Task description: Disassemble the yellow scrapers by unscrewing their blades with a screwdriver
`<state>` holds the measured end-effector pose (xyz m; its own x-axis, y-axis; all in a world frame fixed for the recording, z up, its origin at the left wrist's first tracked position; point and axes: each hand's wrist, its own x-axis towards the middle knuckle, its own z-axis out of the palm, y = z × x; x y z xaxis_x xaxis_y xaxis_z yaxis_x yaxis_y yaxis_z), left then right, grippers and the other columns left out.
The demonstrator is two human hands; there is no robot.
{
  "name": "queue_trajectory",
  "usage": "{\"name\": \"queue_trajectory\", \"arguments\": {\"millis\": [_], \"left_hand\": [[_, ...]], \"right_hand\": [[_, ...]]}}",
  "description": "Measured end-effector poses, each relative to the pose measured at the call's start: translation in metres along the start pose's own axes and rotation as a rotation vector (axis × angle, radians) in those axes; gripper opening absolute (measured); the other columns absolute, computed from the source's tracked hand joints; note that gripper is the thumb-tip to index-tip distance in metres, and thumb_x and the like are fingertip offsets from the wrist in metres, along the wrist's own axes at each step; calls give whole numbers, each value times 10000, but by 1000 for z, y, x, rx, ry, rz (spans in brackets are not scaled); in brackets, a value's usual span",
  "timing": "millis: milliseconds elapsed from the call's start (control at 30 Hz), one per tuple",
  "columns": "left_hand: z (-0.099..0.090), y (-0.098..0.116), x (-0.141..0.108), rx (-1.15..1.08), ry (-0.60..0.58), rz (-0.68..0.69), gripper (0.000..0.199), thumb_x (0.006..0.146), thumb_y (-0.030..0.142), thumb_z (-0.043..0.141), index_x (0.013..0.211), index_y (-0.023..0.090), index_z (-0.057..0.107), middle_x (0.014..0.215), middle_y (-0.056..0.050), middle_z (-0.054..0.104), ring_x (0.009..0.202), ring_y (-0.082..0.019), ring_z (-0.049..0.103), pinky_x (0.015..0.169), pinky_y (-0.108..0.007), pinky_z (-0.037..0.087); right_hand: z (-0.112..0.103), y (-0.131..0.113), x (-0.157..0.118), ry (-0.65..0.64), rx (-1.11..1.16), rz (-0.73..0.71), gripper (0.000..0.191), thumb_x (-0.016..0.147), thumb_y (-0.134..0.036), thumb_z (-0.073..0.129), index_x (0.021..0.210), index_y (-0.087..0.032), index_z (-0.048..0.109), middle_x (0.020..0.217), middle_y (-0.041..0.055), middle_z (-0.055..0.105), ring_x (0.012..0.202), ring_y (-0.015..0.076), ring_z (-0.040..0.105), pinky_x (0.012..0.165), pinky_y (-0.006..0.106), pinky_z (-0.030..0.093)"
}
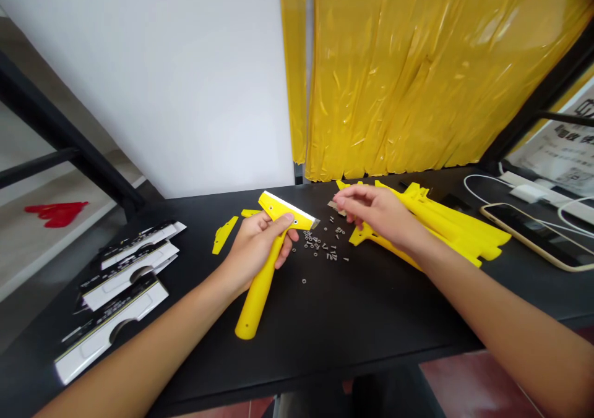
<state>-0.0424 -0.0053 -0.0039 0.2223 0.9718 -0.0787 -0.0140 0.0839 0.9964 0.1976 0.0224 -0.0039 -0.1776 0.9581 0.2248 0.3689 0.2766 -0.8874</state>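
Observation:
A yellow scraper [261, 288] with a metal blade along its head is in my left hand [255, 245], whose fingers wrap round its neck and whose thumb presses on the head. My right hand [378, 211] hovers by the yellow handles [445, 223] on the right, near some thin metal blades [335, 208]. Its fingers are curled, and whether they hold anything is too small to tell. Between the hands, several small nuts and screws [320, 245] lie scattered on the black table [352, 319]. Left of the scraper rests a loose yellow head plate [225, 235].
Several white and black card packs [116, 322] lie at the table's left. On the right are a phone [538, 232] and a white power strip [547, 192] with cables. A yellow plastic curtain [417, 78] and a white panel [185, 84] stand behind the table.

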Motion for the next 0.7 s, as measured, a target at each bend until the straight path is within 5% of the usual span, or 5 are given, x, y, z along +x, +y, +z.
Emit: {"name": "queue_trajectory", "arguments": {"millis": [100,233,367,700], "left_hand": [[-2,-3,0,38,-19,-19,350,929,429,638,716,152,606,505,3,571,358,-75,463,376,-205,315],[-4,-9,2,83,-48,-60,381,929,461,630,718,144,632,503,-1,564,371,-80,472,391,-207,329],[-5,-14,6,74,-59,-117,379,920,459,634,711,143,638,494,0,544,370,-84,457,380,-208,321],[0,-19,7,87,-61,-128,312,911,384,644,712,143,631,547,-21,593,413,-91,508,396,-200,358]], "right_hand": [[-27,12,11,171,-463,-120,188,893,-334,634,947,-198,752,905,69,758,779,199,681,730,330,535],[-44,37,20,-1,-916,-112,257,906,-259,584,1079,-241,773,1046,85,763,928,276,699,822,403,535],[-42,52,21,-89,-1000,-211,409,932,-172,504,1297,-210,684,1372,120,641,1237,313,594,1020,450,482],[-37,43,28,-264,-1105,-197,658,766,42,543,1347,-254,636,1298,110,683,1153,319,616,893,400,492]]}}
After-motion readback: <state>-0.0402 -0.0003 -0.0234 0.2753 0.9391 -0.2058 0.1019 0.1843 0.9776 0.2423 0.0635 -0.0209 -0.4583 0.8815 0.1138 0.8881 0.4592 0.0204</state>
